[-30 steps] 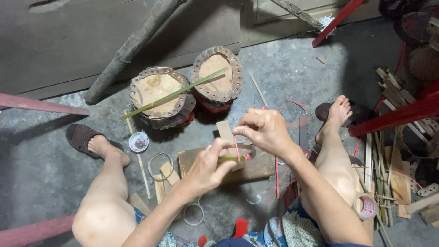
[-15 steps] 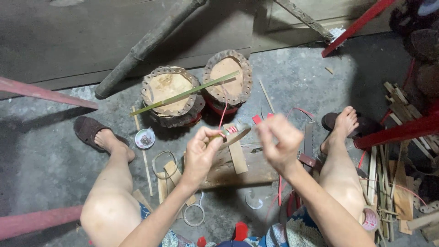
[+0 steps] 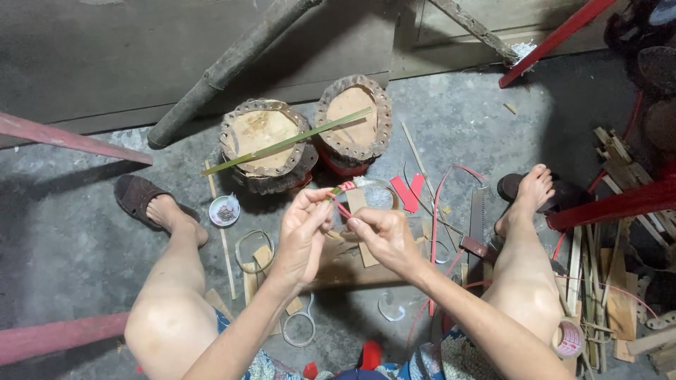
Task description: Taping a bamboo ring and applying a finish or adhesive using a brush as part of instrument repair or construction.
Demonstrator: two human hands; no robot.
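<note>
Both hands drew together, fingers point(image 3: 318, 204) pinching the red-wrapped ring point(image 3: 352, 188)

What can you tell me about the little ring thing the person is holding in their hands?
The ring is a thin loop of pale, bendy strip, maybe bamboo, held up above a wooden board. One part near the top left is wrapped in red strip, with a loose red end trailing down. The left hand pinches the wrapped part; the right hand holds the red strip just below it.

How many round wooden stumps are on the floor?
2. The left stump and the right stump stand side by side beyond the hands, with a green bamboo strip lying across both. Clutter could hide others.
</note>
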